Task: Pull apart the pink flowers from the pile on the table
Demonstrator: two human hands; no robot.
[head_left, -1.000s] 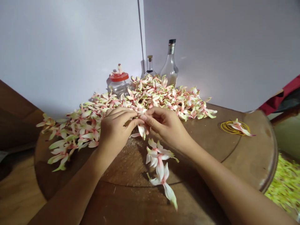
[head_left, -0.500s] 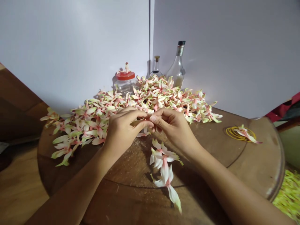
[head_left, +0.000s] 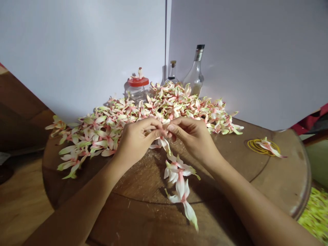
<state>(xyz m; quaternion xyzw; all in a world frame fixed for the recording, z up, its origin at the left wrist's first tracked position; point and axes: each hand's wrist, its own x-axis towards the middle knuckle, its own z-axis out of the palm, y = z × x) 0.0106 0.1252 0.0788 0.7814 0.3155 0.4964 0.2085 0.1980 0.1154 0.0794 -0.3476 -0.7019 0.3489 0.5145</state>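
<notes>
My left hand (head_left: pixel 143 138) and my right hand (head_left: pixel 188 135) meet over the table, fingertips pinched together on a pale flower (head_left: pixel 164 143). Its white and pink petals hang below my fingers; the upper part is largely hidden by them. Just nearer to me, a short row of joined white-pink flowers (head_left: pixel 181 186) lies on the wood. Whether a thread links it to the flower in my fingers I cannot tell. Behind my hands spreads a large heap of similar flowers (head_left: pixel 102 124), pink at the centre and greenish at the tips.
A round wooden table (head_left: pixel 289 171) carries everything. At its back stand a red-lidded jar (head_left: pixel 138 89) with a flower on top, a small corked bottle (head_left: pixel 172 73) and a taller glass bottle (head_left: pixel 196 77). A yellow coil (head_left: pixel 252 146) with a flower lies right. White panels (head_left: pixel 243 61) rise behind.
The flower's petals now show hanging below my left fingertips, where they were mostly hidden before. Both hands stay pinched together in nearly the same place. The view has shifted slightly.
</notes>
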